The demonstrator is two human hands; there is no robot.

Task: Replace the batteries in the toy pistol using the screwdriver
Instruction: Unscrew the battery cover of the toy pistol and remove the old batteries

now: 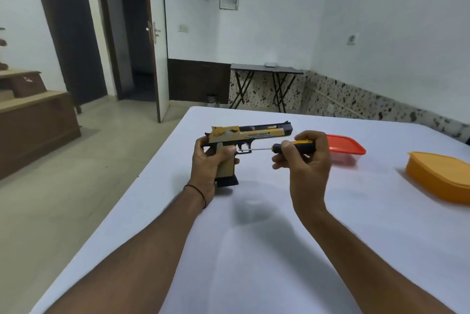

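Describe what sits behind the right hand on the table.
A red-lidded container sits behind the right hand, which grips the screwdriver. The hand hides one end of it; its contents cannot be seen.

The only lettering is on the tan-and-black plastic toy pistol [254, 133]. A short line of dark capitals runs along the tan side of its slide, above the trigger guard, and is too blurred to read with certainty. Just left of that line, on the same slide, is a small black emblem whose shape is unclear.
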